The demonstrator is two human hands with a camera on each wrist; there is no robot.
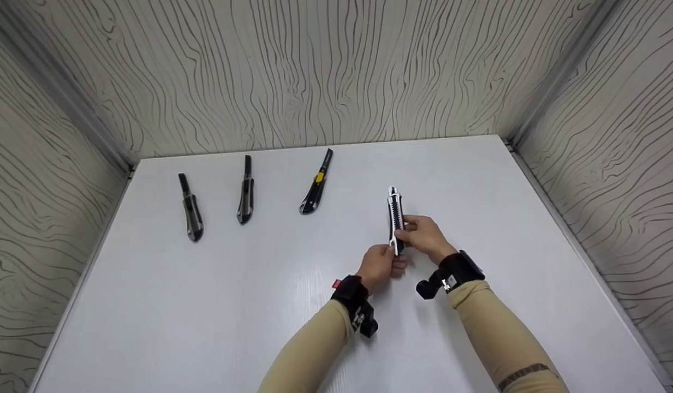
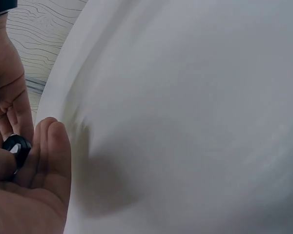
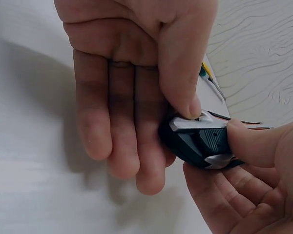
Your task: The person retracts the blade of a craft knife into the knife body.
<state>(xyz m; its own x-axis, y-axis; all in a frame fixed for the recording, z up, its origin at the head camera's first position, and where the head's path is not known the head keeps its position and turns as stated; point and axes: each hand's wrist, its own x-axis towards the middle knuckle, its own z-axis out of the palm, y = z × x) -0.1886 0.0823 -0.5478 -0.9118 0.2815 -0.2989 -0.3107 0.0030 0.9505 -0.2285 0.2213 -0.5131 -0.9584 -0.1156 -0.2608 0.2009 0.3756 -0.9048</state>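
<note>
Two hands [image 1: 375, 266] [image 1: 424, 237] in a joint pinch on one utility knife [image 1: 395, 210] (three more knives [image 1: 192, 215] [image 1: 246, 198] [image 1: 315, 190] farther left)

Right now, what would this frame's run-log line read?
left hand: pinches tail end of cutter | right hand: holds cutter's handle | three other cutters: on table, left of hands
</note>
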